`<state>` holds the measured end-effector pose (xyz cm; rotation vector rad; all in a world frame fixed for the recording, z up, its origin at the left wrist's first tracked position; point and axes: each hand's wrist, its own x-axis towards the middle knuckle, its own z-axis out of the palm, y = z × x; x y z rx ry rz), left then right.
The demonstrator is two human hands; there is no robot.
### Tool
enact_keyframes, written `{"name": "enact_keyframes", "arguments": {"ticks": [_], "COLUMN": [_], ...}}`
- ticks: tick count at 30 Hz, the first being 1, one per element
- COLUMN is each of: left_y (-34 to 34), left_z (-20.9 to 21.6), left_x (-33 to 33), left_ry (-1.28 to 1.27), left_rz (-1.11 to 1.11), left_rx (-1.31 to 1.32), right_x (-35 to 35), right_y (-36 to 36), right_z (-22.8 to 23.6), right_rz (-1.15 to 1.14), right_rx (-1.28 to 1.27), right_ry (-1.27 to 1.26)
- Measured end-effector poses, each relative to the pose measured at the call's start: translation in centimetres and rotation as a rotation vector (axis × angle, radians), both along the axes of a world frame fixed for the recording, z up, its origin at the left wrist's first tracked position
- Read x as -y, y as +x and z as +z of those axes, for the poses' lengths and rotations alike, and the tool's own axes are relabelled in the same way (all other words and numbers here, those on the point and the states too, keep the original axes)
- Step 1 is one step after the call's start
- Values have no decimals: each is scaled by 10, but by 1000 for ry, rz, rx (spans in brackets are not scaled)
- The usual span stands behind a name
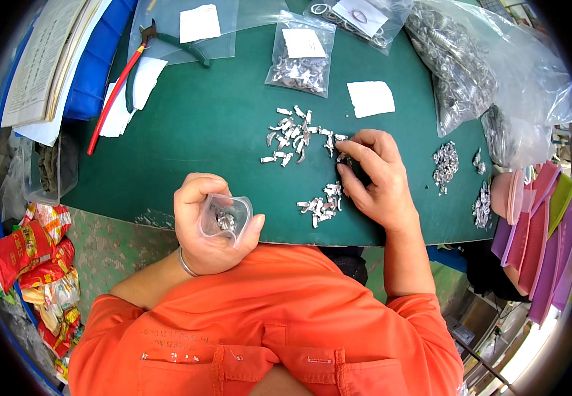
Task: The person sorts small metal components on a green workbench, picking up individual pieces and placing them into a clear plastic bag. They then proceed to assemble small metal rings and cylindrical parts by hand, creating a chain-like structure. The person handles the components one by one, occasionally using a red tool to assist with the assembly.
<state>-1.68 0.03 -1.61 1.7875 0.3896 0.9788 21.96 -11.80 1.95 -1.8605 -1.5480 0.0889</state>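
My left hand [197, 221] is wrapped round a small clear plastic bag [241, 210], its mouth open and facing up. Several shiny silver metal parts [225, 220] lie inside the bag. On the green table my right hand [380, 175] is curled, index finger and thumb close together around a small silver metal part [344, 158], mostly hidden by the fingers. Left of these fingertips lies a loose pile of small curved metal parts [292, 135]. A smaller heap of the same parts [322, 206] lies nearer to me, beside the thumb.
Filled bags of metal parts [299, 69] stand at the back, a large one [451, 72] at the right. Diagonal cutters [124, 86] with red and dark handles rest at the left on white paper. A blue bin [104, 59] is far left. Small piles [445, 165] lie right.
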Motion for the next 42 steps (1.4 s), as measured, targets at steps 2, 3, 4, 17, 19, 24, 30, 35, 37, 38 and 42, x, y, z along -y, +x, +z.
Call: {"name": "enact_keyframes", "arguments": {"ticks": [2,3,4,17,19,24,30,35,37,38,42], "left_y": [0,0,0,-1,-1,0,0,-1,-1,-1,0], "left_z": [0,0,1,-1,0,1,-2,0,-1,-2,-2], "left_x": [0,0,0,0,0,-2,-1,-1,-1,-1,-1], "left_ry": [2,7,13,-3,-8,35,10,2,-5,-3,5], "left_rz": [2,4,7,1,-4,0,4,-4,-4,-3,0], "left_rx": [2,1,0,6,6,0,18,-10,0,6,7], "right_x": [0,0,1,-4,-6,-21,-21,-39,-44,-46,-43], "right_y": [2,3,4,6,6,-1,12,9,8,8,12], "right_z": [-3,-4,-6,-10,-9,-1,3,13,3,0,-2], "right_rz": [33,50,53,71,73,55,158,261,257,257,244], "right_rx": [33,50,45,104,106,77,28,117,85,69,41], "right_ry": [4,6,3,1,1,23,-84,-77,-56,-44,-15]}}
